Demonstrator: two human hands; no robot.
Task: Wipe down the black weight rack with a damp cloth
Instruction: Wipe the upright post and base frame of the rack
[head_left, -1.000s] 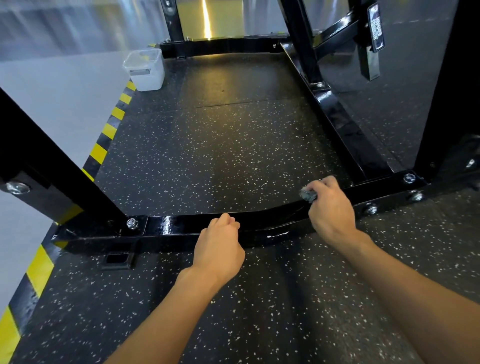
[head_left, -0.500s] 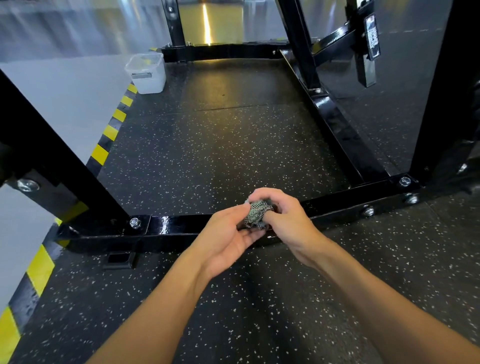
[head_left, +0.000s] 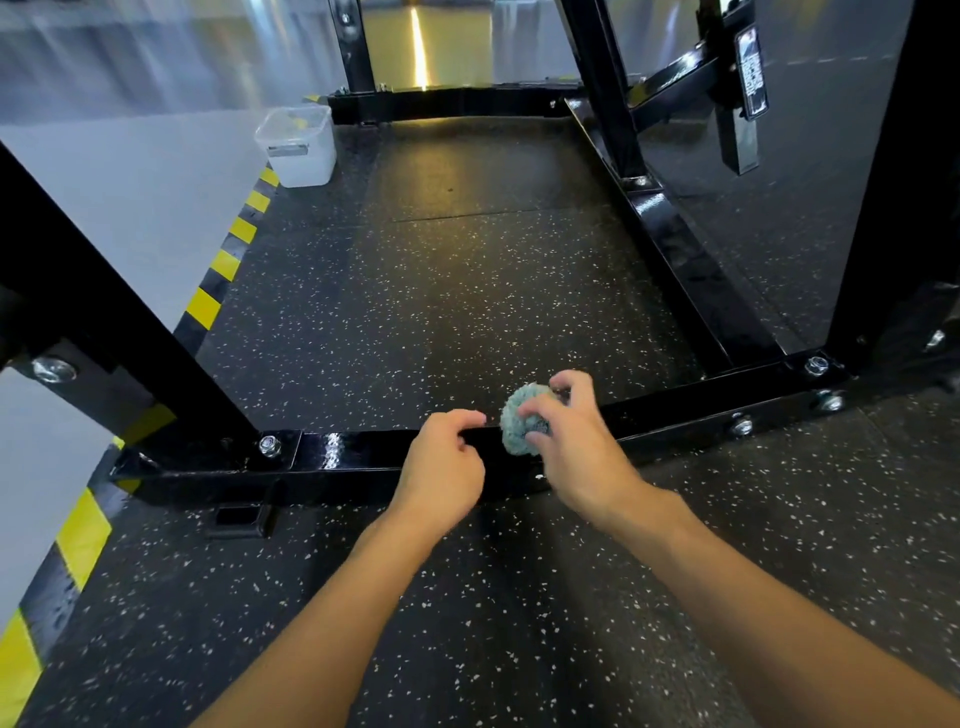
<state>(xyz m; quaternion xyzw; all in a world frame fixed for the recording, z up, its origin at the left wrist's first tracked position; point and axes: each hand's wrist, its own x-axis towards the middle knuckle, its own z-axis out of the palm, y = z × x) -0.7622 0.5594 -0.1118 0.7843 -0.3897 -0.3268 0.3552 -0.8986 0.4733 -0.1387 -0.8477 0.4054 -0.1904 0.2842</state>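
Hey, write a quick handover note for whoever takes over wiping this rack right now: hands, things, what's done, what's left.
Left hand: empty, fingers curled, over the front base bar.
Right hand: grips the bunched cloth just above that bar, near its middle.
Clear tub: on the floor, far left, by the striped edge.
Done: front bar and right side bar look glossy, perhaps wet; extent unclear.
Left: probably the uprights and far crossbar; recheck the front bar.
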